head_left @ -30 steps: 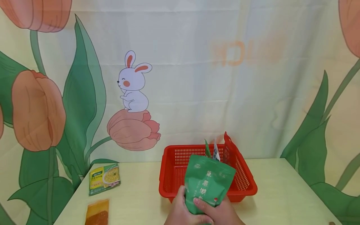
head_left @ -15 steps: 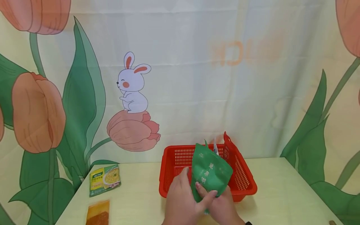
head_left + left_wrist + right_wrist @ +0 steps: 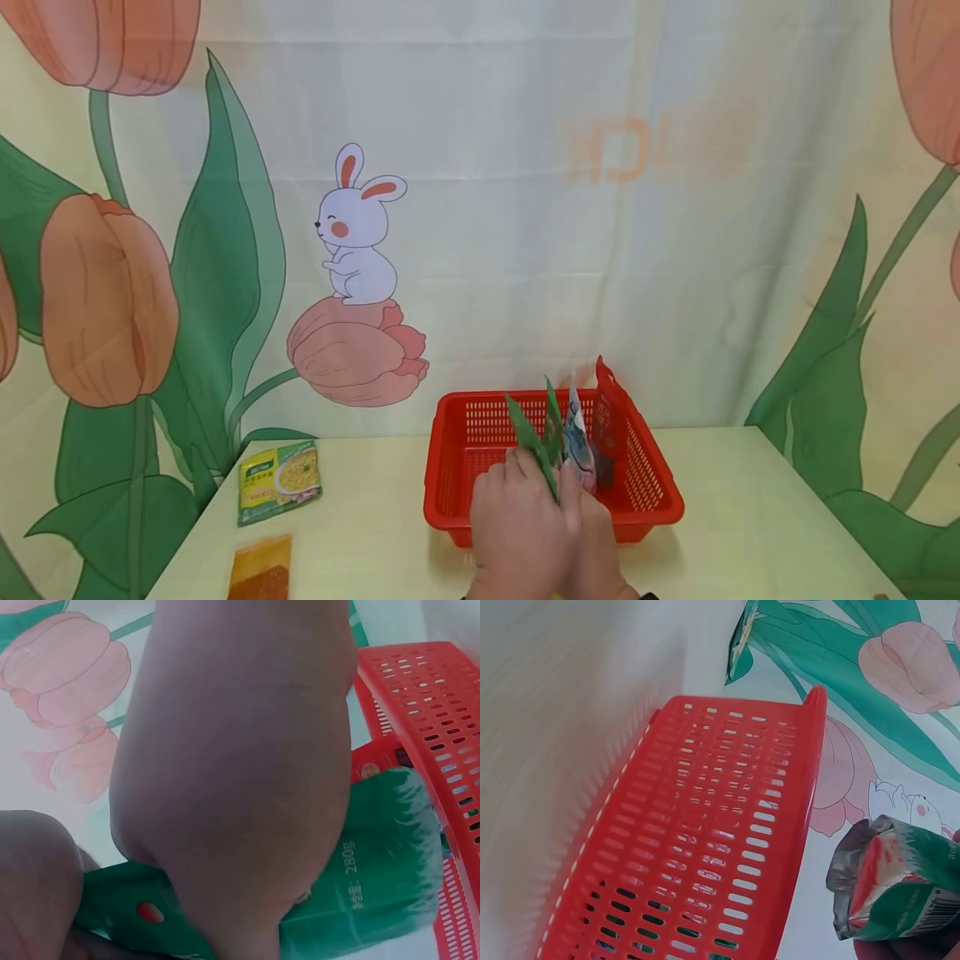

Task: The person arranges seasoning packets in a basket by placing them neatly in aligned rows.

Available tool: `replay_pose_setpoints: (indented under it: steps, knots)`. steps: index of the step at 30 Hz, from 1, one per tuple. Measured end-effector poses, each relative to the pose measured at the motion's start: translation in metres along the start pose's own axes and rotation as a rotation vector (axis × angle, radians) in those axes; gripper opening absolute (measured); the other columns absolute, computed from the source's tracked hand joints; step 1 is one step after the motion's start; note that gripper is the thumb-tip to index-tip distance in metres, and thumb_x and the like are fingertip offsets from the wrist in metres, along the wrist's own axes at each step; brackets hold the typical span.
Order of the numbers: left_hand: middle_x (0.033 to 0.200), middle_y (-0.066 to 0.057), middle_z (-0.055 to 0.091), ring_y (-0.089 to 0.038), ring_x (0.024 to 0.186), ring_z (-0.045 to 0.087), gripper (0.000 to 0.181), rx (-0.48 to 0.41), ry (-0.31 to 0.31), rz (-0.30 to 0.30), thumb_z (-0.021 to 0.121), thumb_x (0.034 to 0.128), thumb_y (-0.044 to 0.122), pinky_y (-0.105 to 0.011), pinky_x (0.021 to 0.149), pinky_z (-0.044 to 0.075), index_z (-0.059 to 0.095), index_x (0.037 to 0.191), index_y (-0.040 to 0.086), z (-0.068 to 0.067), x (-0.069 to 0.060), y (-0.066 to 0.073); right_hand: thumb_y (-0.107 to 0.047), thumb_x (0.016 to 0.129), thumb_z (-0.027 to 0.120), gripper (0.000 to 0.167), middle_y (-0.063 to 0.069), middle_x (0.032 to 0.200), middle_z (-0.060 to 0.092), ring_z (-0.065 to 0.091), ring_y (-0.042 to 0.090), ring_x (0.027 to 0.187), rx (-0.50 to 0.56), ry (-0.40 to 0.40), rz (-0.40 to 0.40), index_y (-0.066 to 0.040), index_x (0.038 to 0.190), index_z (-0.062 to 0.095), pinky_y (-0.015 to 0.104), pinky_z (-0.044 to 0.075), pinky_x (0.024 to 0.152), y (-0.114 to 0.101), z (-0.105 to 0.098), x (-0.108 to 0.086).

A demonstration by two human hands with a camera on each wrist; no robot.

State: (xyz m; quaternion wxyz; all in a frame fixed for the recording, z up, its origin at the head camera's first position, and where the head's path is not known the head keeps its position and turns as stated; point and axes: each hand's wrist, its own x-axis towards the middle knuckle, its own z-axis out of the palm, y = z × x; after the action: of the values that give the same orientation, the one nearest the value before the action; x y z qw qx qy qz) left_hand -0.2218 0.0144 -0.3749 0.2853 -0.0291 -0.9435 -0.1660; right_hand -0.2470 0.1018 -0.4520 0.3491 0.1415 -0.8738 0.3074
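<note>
A green pouch (image 3: 527, 429) with printed lettering is turned nearly edge-on over the front of the red basket (image 3: 452, 523). My left hand (image 3: 519, 529) grips it from the left, its back toward the head camera. Pressed close beside it, my right hand (image 3: 597, 546) holds the pouch from the other side, mostly hidden in the head view. In the left wrist view the pouch (image 3: 375, 862) spans beneath the left hand (image 3: 240, 742). In the right wrist view the silvery bottom of the pouch (image 3: 900, 881) shows beside the basket (image 3: 720, 787).
Inside the basket's right half stand a green packet (image 3: 553, 421), a white-and-blue packet (image 3: 577, 433) and a red bag (image 3: 604, 408). On the table's left lie a yellow-green soup packet (image 3: 280, 482) and an orange-brown packet (image 3: 259, 568). A printed curtain (image 3: 480, 250) hangs behind.
The pouch has turned from facing the head camera to edge-on and stands more over the basket. The left hand has swung across its front; the packets in the basket show more.
</note>
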Motion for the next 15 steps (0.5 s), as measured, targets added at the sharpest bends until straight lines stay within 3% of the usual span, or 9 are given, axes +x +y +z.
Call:
replay_pose_setpoints:
  steps: [3, 9, 12, 15]
  knots:
    - [0.098, -0.013, 0.078, -0.022, 0.071, 0.066, 0.051, 0.033, 0.017, 0.026, 0.067, 0.0923, 0.043, -0.034, 0.071, 0.056, 0.073, 0.107, -0.006, 0.001, 0.002, -0.003, -0.013, 0.071, 0.089, 0.051, 0.008, 0.096, 0.079, 0.076, 0.018, 0.08, -0.082, 0.071, -0.125, 0.002, 0.116, 0.071, 0.036, 0.064, 0.074, 0.001, 0.002, 0.0]
    - [0.065, -0.003, 0.065, -0.014, 0.053, 0.05, 0.039, 0.098, -0.014, 0.057, 0.08, 0.0828, 0.04, -0.027, 0.059, 0.049, 0.07, 0.087, 0.002, 0.002, 0.007, -0.007, -0.012, 0.067, 0.09, 0.033, -0.004, 0.08, 0.072, 0.067, 0.006, 0.069, -0.073, 0.07, -0.132, -0.012, 0.093, 0.07, 0.029, 0.061, 0.067, 0.003, 0.007, -0.001]
    - [0.062, -0.002, 0.063, -0.014, 0.051, 0.05, 0.041, 0.137, -0.037, 0.071, 0.083, 0.0806, 0.042, -0.027, 0.059, 0.052, 0.071, 0.086, 0.003, 0.001, 0.009, -0.008, -0.013, 0.068, 0.09, 0.034, -0.006, 0.082, 0.071, 0.066, 0.004, 0.072, -0.063, 0.022, -0.091, -0.015, 0.095, 0.069, 0.028, 0.061, 0.07, 0.004, 0.007, 0.0]
    - [0.065, -0.004, 0.067, -0.016, 0.052, 0.055, 0.045, 0.167, -0.036, 0.074, 0.084, 0.0794, 0.044, -0.028, 0.063, 0.057, 0.072, 0.089, 0.002, 0.001, 0.012, -0.009, -0.02, 0.074, 0.09, 0.034, -0.01, 0.089, 0.072, 0.064, 0.0, 0.078, -0.026, -0.108, -0.035, -0.018, 0.102, 0.07, 0.026, 0.06, 0.076, 0.005, 0.002, 0.005]
